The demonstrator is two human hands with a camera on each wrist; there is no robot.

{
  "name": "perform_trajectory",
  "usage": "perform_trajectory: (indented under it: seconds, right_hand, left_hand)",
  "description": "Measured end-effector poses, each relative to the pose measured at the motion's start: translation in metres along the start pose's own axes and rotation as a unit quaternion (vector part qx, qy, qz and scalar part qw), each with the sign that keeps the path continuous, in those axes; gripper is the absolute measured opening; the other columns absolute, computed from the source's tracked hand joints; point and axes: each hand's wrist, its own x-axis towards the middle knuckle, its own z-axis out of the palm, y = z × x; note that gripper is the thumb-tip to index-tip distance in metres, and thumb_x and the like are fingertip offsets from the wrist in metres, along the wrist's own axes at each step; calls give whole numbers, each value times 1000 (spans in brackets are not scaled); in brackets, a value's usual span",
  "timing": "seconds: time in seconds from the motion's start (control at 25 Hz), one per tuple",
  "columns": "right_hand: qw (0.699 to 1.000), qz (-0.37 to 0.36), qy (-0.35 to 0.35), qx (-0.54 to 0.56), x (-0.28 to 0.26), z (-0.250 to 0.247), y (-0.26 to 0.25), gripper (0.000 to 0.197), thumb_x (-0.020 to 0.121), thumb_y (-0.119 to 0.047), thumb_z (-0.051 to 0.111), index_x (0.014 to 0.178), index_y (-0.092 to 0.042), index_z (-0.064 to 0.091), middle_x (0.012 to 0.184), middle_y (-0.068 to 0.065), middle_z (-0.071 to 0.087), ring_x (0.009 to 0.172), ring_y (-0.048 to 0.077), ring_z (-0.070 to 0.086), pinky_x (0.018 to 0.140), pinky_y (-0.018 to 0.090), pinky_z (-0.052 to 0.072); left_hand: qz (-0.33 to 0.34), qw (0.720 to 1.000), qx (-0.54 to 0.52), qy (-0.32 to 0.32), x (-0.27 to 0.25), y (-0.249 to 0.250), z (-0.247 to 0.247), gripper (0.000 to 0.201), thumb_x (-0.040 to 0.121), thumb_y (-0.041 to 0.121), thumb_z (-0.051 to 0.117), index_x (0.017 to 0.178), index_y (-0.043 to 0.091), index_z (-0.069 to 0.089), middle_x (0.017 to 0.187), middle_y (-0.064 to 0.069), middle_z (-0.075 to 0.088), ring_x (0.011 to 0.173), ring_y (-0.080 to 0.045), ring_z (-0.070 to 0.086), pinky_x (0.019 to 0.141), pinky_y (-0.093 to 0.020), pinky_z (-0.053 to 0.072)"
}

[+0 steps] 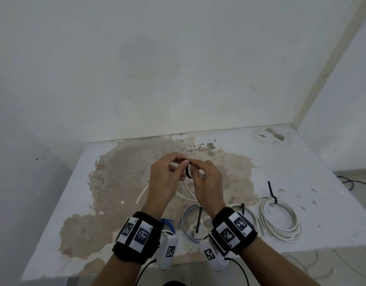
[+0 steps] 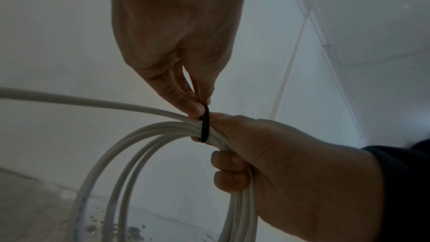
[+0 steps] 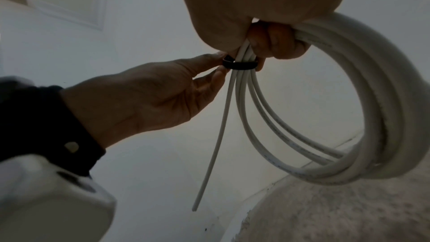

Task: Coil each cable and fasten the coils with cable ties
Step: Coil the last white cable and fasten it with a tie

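Observation:
I hold a white cable coil above the table, between both hands. My right hand grips the bundled strands at the top of the coil. A black cable tie is looped round those strands just beside the right fingers. My left hand pinches the tie's end between thumb and fingertips. One loose cable end hangs down. In the head view the left hand and right hand meet at the tie, and the hands hide most of the coil.
On the worn white table lies a tied white coil at the right. A second white coil and a grey coil lie near my wrists, each with a black tie. A blue item peeks out by the left wrist. A wall stands close behind.

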Motion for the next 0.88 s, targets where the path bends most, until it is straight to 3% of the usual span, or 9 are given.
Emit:
perform_trajectory:
  seconds: [0.12,0.28,0.36,0.44,0.52,0.64,0.76,0.8,0.88]
  right_hand:
    - [999,21,-20,35,0,0,-1,23,101,-19,57,112,-33,71,99,-13,65,94,1,61,77,21,51]
    - [994,60,-60,69,4,0,2,19,102,-29,56,111,-25,72,109,-9,67,106,7,61,87,38,56]
    - [993,63,-74,68,8,-2,5,21,101,-32,57,111,-22,72,110,-5,68,104,8,62,87,38,55]
    - [989,75,-87,90,13,-6,6,21,101,-32,59,108,-19,73,100,-5,68,84,3,64,73,25,52]
    - [984,105,-89,113,15,-11,9,21,101,-29,57,103,-15,73,81,-10,65,58,-2,57,59,12,41]
    - [966,178,-62,179,9,-22,18,24,104,-22,52,103,-7,70,56,-14,53,39,1,36,43,17,30]
    - [950,213,-44,224,10,-36,16,27,106,-19,48,106,-2,68,48,-11,39,38,8,23,39,23,22]
    - [946,218,-38,238,15,-39,13,27,106,-20,47,106,-2,68,48,-10,36,39,9,22,40,24,21]
    - [935,231,-21,270,25,-41,7,27,106,-21,48,105,-5,69,52,-6,35,41,10,19,41,24,19]
  left_hand:
    - [15,1000,17,-10,3,-5,-4,9,92,13,66,96,16,74,88,2,70,66,-11,67,61,-22,56]
    - [51,994,80,-47,10,-12,-11,10,92,17,66,96,22,74,92,5,67,79,-6,62,70,-16,48]
    - [40,995,64,-64,14,-13,-14,11,92,16,66,95,23,74,92,7,66,78,-6,62,69,-19,48]
    - [53,995,68,-44,17,-6,-14,12,92,15,66,93,24,74,90,11,64,75,-4,60,68,-15,46]
    - [88,994,61,1,20,12,-15,11,93,18,65,93,26,72,89,13,64,76,-1,59,66,-10,42]
    - [124,990,52,50,32,32,-30,8,96,25,60,98,25,67,95,14,67,87,1,60,74,-13,43]
    - [15,992,117,-39,37,12,-39,30,97,41,53,125,29,55,121,16,61,109,-2,56,93,-25,42]
    - [-32,983,157,-88,31,-1,-34,40,96,48,50,132,31,48,126,15,56,110,-5,54,94,-28,42]
    - [-87,974,144,-149,10,-24,-16,41,97,55,42,130,31,48,117,9,59,97,-8,60,84,-31,48]
